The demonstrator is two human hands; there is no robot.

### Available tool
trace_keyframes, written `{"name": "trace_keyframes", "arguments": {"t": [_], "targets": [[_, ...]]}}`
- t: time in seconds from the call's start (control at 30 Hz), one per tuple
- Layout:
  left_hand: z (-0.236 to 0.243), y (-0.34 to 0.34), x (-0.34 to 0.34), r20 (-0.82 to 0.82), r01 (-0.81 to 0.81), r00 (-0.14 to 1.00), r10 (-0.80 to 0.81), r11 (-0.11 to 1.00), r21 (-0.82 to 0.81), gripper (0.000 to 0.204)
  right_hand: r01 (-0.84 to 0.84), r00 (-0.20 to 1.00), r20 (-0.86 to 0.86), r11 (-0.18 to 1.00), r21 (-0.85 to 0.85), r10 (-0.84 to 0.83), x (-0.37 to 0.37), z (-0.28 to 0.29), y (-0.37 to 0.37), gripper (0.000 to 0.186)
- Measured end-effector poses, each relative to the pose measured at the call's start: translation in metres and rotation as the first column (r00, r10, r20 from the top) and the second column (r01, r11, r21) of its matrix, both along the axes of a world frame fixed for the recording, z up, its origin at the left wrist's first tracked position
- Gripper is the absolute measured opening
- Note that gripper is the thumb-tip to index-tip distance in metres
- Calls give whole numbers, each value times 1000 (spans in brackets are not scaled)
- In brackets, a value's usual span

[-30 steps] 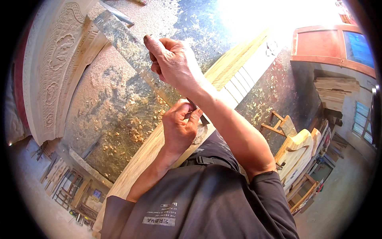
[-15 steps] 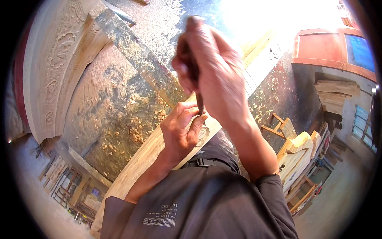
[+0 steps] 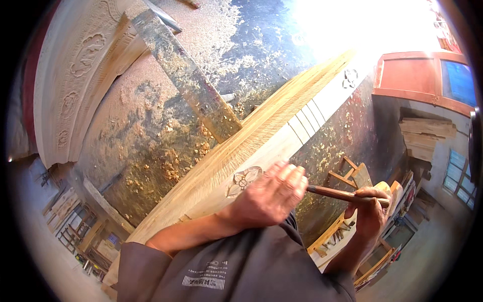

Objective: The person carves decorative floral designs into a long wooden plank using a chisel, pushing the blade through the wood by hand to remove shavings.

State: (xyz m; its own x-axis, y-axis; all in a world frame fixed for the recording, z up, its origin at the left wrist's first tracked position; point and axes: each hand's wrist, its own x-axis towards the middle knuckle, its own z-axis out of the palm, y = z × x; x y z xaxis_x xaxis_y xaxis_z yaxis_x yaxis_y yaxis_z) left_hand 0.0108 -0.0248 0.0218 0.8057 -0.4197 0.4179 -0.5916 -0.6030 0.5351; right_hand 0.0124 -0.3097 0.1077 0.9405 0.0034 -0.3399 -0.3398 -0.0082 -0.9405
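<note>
A long pale wooden beam (image 3: 274, 146) runs diagonally across the bench, with a carved flower (image 3: 243, 182) on its near part and several scored lines farther along. My left hand (image 3: 266, 199) is over the beam just right of that flower, its fingers close together and blurred; whether they grip anything is unclear. My right hand (image 3: 368, 214), off the beam at the right, is closed round a long, dark wooden-handled tool (image 3: 332, 194). The tool slants toward my left fingers, where its far end is hidden.
A large carved pale panel (image 3: 68, 100) lies at left. A dusty board (image 3: 181, 70) crosses the shaving-strewn bench (image 3: 131, 156) to the beam. At right are a red panel (image 3: 405, 75), stacked planks (image 3: 425, 136), a small wooden frame (image 3: 344, 171) and upright wooden pieces along the floor.
My right hand has dropped from high over the beam to the right side, turning the tool from upright to slanting sideways. My left hand has moved right, uncovering the beam behind it.
</note>
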Motion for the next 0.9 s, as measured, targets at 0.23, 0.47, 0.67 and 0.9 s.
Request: {"name": "trace_keyframes", "arguments": {"t": [0.23,0.47,0.67,0.9], "targets": [[-20,-40,4,11,183,983,-183,978,-103,43,22,998,-64,1000,-8,-22,-21,-18,-9,26],[-46,-48,11,52,210,978,-204,964,-164,46,-31,993,-112,999,22,33,-15,-35,-14,47],[-50,-49,12,37,201,980,-198,959,-199,44,-30,988,-148,1000,9,31,-15,-41,-16,46],[-53,-50,12,16,211,977,-213,953,-218,45,-1,984,-181,1000,4,2,-11,-42,-14,37]]}}
